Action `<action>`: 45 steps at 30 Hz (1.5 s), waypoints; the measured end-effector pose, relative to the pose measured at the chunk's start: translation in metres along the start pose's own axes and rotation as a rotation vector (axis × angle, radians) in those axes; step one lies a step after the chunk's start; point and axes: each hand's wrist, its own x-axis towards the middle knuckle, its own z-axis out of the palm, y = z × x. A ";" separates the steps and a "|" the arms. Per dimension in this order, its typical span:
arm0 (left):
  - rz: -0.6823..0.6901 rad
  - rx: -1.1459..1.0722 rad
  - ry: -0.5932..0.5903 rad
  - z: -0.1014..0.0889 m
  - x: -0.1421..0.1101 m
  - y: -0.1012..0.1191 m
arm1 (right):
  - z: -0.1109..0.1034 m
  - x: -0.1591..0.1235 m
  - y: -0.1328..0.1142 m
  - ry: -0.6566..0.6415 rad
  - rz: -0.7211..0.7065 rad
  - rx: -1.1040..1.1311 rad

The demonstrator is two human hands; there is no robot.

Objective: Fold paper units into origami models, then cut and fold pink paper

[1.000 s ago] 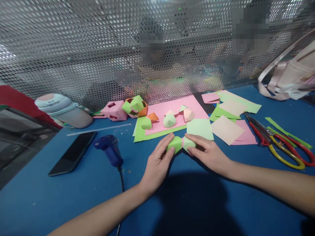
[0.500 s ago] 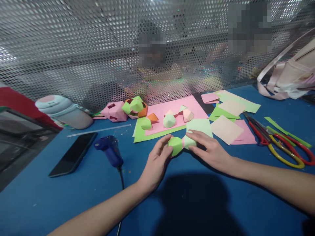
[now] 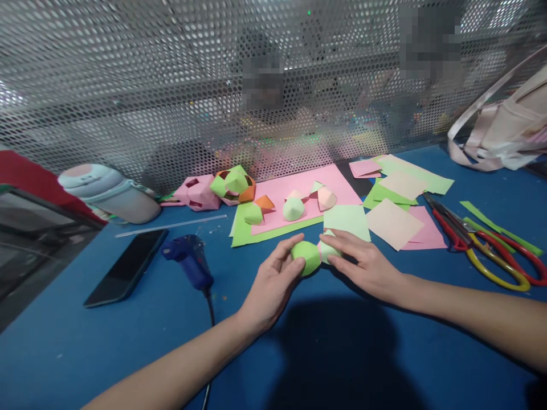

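Between my hands, low over the blue table (image 3: 239, 364), is a folded paper piece (image 3: 308, 257) made of a bright green domed half and a pale green half, with a thin pink strip where they meet. My left hand (image 3: 276, 279) grips the bright green end between thumb and fingers. On the pale green end my right hand (image 3: 359, 259) has its thumb and fingers closed, covering much of it. Just behind lie similar folded paper pieces: one green and orange (image 3: 255, 213), one pale green and pink (image 3: 294, 208), and one cream and pale green (image 3: 326, 198).
A blue glue gun (image 3: 190, 262) with a cord, a phone (image 3: 126, 267) and a bottle (image 3: 111, 193) stand left. Paper balls (image 3: 199, 192) sit by the perforated metal screen (image 3: 171, 125). Paper squares (image 3: 395, 224), scissors (image 3: 491, 250) and a bag (image 3: 508, 125) are right.
The paper piece has turned slightly in my hands, so the bright green dome shows more and the pale green end less. My fingers have shifted a little; the other things stay put.
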 end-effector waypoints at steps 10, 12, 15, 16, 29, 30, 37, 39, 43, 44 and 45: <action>0.000 -0.022 -0.009 0.000 0.002 0.002 | -0.004 0.003 -0.012 -0.048 0.448 0.517; -0.002 -0.011 -0.010 0.000 0.002 0.002 | -0.001 0.005 -0.012 -0.010 0.553 0.751; -0.014 0.010 -0.010 0.001 0.002 0.004 | 0.003 0.006 -0.011 0.030 0.644 1.039; -0.014 0.012 -0.008 0.002 0.002 0.004 | 0.004 0.007 -0.011 0.035 0.663 1.086; -0.033 0.031 -0.008 0.001 0.003 0.003 | 0.005 0.007 -0.003 -0.037 0.575 0.939; -0.045 0.035 -0.010 0.001 0.003 0.004 | 0.004 0.006 -0.002 -0.054 0.565 0.920; -0.057 0.083 -0.046 0.000 0.003 0.004 | -0.004 0.009 -0.003 -0.076 0.502 0.564; -0.044 0.120 -0.096 -0.001 0.003 0.004 | -0.006 0.009 -0.005 -0.061 0.463 0.477; -0.028 0.195 -0.157 -0.002 0.001 0.005 | -0.015 0.010 -0.013 -0.123 0.379 0.299; -0.029 0.195 -0.154 -0.002 0.001 0.005 | -0.018 0.011 -0.014 -0.140 0.343 0.237; -0.035 0.184 -0.150 -0.002 0.001 0.005 | -0.022 0.014 -0.014 -0.142 0.299 0.174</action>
